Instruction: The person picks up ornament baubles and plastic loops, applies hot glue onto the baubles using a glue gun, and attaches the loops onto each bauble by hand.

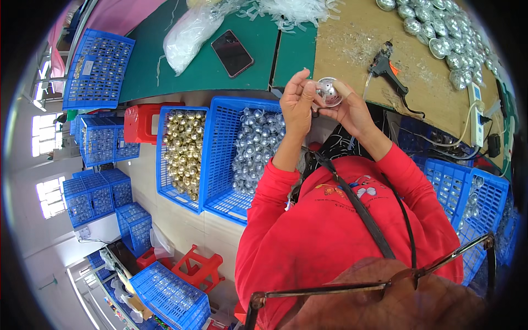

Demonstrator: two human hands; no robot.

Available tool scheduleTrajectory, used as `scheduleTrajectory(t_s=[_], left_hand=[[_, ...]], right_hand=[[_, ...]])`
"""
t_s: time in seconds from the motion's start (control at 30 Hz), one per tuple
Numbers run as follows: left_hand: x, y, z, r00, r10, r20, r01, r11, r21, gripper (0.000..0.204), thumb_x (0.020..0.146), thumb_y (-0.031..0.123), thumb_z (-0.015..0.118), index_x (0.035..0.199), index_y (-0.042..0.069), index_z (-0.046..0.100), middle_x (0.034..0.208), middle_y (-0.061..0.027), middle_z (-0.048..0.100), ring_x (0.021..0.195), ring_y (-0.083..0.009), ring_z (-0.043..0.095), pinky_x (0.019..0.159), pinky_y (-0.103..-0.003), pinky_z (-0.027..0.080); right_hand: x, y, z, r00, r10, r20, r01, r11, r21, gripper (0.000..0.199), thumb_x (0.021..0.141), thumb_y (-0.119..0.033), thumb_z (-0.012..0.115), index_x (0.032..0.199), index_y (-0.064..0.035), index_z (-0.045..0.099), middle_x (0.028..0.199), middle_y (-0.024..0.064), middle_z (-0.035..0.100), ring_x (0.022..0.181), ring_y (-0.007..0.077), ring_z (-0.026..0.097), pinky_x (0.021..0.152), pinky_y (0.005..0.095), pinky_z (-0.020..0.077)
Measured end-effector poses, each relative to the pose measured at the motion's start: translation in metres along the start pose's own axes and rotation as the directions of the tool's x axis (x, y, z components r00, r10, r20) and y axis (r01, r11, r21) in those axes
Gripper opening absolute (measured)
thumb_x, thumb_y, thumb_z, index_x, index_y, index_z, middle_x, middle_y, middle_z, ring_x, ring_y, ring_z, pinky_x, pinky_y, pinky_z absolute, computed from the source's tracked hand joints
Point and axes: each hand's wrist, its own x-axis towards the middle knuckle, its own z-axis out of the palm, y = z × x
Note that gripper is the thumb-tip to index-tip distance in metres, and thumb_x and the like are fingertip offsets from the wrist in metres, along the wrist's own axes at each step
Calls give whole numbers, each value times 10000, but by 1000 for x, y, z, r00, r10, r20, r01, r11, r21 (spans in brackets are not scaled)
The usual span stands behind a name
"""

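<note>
A shiny silver ornament ball (329, 91) with a clear rim is held up at the front edge of the workbench. My left hand (298, 105) pinches it from the left, thumb and fingers drawn together at its side. On the other side my right hand (355, 111) grips it, the thumb over the rim and the fingers beneath. Part of the ball is covered by my fingers. A black glue gun (388, 72) with an orange trigger lies on the bench to the right of my hands.
Silver ornaments (440, 33) are heaped at the far right. A phone (232, 53) and a plastic bag (192, 36) lie on the green tabletop (148, 66). Blue crates hold gold balls (184, 151) and silver balls (257, 146). A power strip (476, 115) with cords edges the bench.
</note>
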Motion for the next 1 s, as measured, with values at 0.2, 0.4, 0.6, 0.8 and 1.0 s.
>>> scheduleTrajectory(t_s=[0.2,0.4,0.6,0.8,1.0], left_hand=[[0,6,-1,999,-25,34,23,998,60,332,892,148,599,1176,-1,511,831,-75,639,503,-69,532,413,-160,336],[2,10,-5,993,-114,34,113,993,31,310,901,142,583,1168,4,508,805,-74,625,489,-75,527,405,-167,341],[-6,1,-7,967,-249,-59,242,964,-114,267,922,102,519,1170,5,495,751,-67,583,489,-126,540,408,-194,366],[-16,-3,-11,924,-366,-111,314,891,-326,295,927,125,492,1196,7,463,754,-63,566,580,-184,577,453,-259,418],[-32,-2,-13,951,-309,3,273,834,-481,384,938,209,474,1269,23,419,887,-74,583,802,-193,594,578,-282,466]], right_hand=[[-6,4,2,999,41,18,-41,999,5,318,923,-281,513,1173,-85,503,1021,59,600,862,164,632,678,330,567],[-10,5,3,1000,24,1,-23,996,-82,351,923,-302,510,1196,-82,492,1015,60,605,864,163,634,664,310,562],[-14,7,4,1000,15,14,-14,994,-104,377,921,-314,515,1220,-90,471,1045,62,593,879,160,627,670,307,559],[-15,9,3,999,-5,47,11,992,-129,397,903,-270,549,1243,-89,450,1071,61,581,894,159,619,692,312,557],[-14,13,1,1000,-15,-14,13,995,-95,403,888,-222,579,1235,-64,448,1052,82,584,897,183,626,712,324,557]])
